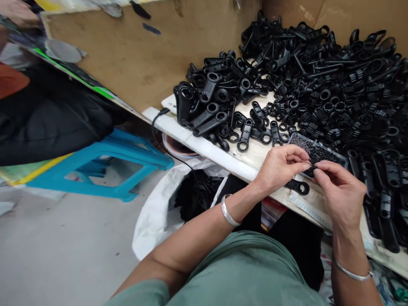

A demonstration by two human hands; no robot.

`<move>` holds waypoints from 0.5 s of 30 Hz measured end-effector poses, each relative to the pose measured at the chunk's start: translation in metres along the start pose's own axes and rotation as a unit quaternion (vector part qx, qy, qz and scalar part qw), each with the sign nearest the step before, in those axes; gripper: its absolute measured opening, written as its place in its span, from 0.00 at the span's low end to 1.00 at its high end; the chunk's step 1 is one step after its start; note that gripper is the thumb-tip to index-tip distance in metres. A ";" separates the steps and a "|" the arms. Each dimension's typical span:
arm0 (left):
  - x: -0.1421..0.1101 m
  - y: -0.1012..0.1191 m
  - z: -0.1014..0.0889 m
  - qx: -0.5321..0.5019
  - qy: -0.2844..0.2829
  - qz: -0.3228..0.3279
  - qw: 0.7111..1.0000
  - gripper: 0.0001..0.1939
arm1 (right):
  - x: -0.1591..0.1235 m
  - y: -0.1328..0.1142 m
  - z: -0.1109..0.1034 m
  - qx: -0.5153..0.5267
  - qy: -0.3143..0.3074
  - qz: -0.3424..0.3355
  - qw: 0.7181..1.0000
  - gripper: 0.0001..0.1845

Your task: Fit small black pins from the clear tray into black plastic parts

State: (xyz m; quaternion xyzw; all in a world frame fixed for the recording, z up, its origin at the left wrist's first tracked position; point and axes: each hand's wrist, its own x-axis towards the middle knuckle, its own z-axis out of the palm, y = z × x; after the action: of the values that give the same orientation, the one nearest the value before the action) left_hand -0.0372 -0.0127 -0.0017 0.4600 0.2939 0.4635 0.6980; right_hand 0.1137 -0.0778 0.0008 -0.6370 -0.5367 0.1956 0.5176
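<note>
Desk: pale top (250, 160) with a white strip along its near-left edge, running out to the right.
Brown panel: upright board (127, 51) along the desk's far-left side.
Black parts: a broad heap of moulded pieces (318, 85), with levers, rings and loops jumbled together across the desk.
Blue stool: at left on the grey floor (95, 157), a dark padded item above it.
White sack: open below the desk edge (153, 212), black pieces inside.
Clear box: on the desk just beyond the hands (343, 163), filled with small dark bits.
Right hand: beside the box (344, 191), thumb and forefinger closed in a pinch on the tiny dark piece.
Left hand: in front of the box (282, 165), thumb and forefinger likewise pinched nearly tip to tip on that piece.
Ringed link: flat and black (299, 186), lying on the desk below the left hand.
Tiny dark piece: between both hands' fingertips (312, 166), above the box; its shape is too small to tell.
</note>
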 end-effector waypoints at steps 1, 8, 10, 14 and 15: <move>-0.001 0.001 0.000 -0.008 -0.001 -0.006 1.000 0.07 | -0.001 -0.001 -0.001 0.001 -0.003 -0.012 1.000 0.05; -0.006 0.003 0.002 -0.022 -0.010 -0.022 0.999 0.07 | -0.006 -0.003 -0.003 -0.024 0.000 -0.069 0.997 0.03; -0.007 0.002 0.002 -0.014 -0.010 -0.018 1.000 0.07 | -0.006 -0.005 -0.002 -0.033 0.000 -0.081 0.996 0.02; -0.009 0.002 0.001 0.008 -0.010 -0.005 1.000 0.07 | -0.007 -0.009 -0.003 -0.051 -0.008 -0.096 0.994 0.02; -0.009 0.002 0.001 0.013 -0.011 -0.003 1.000 0.07 | -0.007 -0.009 -0.003 -0.054 -0.012 -0.101 0.993 0.02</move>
State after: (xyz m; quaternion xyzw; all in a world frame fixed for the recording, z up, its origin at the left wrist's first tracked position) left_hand -0.0406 -0.0215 0.0003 0.4726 0.2939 0.4525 0.6968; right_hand 0.1093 -0.0868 0.0078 -0.6041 -0.6147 0.1206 0.4927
